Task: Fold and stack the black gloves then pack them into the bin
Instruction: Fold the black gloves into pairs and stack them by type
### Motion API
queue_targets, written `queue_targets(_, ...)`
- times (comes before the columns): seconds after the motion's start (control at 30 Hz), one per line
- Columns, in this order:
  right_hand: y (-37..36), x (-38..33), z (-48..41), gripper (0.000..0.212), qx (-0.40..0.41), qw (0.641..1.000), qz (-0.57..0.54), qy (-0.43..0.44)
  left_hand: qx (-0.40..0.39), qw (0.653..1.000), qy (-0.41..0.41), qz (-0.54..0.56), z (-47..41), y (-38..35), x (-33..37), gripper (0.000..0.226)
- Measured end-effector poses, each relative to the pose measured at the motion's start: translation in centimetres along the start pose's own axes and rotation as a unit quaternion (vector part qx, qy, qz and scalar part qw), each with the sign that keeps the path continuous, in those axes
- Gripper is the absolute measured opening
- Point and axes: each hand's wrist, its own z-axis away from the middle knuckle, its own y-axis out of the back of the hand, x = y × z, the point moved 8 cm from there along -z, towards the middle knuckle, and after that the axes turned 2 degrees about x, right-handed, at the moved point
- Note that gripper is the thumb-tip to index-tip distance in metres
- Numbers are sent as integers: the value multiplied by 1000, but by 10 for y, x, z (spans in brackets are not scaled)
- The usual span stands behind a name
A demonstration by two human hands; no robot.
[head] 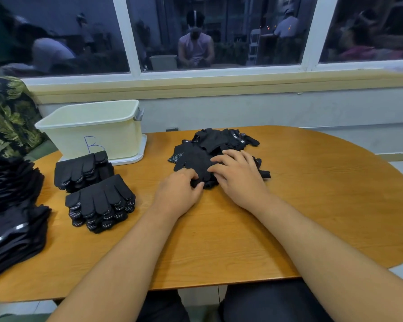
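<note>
Pinching the near edge of the top glove (pixel 192 162) with the left hand (pixel 178 189), thumb and curled fingers closed on the cloth. Right hand (pixel 239 176) laid flat, fingers spread, pressing on the pile (pixel 221 140) and grasping nothing. Pile at the middle of the table (pixel 219 240), far from the near edge, well apart from the bin (pixel 91 129) at back left. One glove or a pair in the pinch — hard to tell, black on black.

For doing this well: keep the right palm pressing, to free only the pinched piece. Pull toward the body onto bare wood, then lay flat with fingertips aligned before folding. Better not to lift high, to avoid dragging neighbours along.

For room: wide bare wood in front of both arms and to the right. On the left, two stacks (pixel 98 201) just in front of the bin, close to each other — so carry the folded glove above them, not sliding through. Far-left edge crowded with another dark heap (pixel 12 205).
</note>
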Motion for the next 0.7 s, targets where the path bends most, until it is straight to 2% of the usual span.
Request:
queue_targets(0.17, -24, -17, -22, 25, -57, 995, 57, 60, 12, 1000, 1, -24, -5, -4, -2, 21)
queue_targets(0.3, -20, -11, -17, 23, -13, 999, 15, 30, 34, 999, 0, -9, -4, -3, -2, 22)
queue_targets(0.37, -10, -10, -19, 24, 22, 999, -27, 16, 53, 997, -7, 52, -1, 2, -2, 23)
queue_targets(0.43, 4, -8, -20, 24, 55, 991, -119, -26, 54, 992, -30, 110, 3, 6, 0, 39)
queue_targets(0.5, 19, -4, -18, 23, 83, 966, -231, -87, 41, 991, -45, 123, 8, 9, 2, 63)
queue_targets(0.57, 30, -3, -12, 21, 101, 918, -357, -143, 43, 990, -40, 128, 12, 13, 1, 81)
queue_targets(0.63, 40, -3, -5, 19, 130, 856, -468, -175, 63, 987, -30, 142, 16, 19, -2, 82)
queue_targets(0.7, 43, 3, 3, 17, 152, 808, -533, -200, 74, 982, -40, 169, 20, 26, -3, 71)
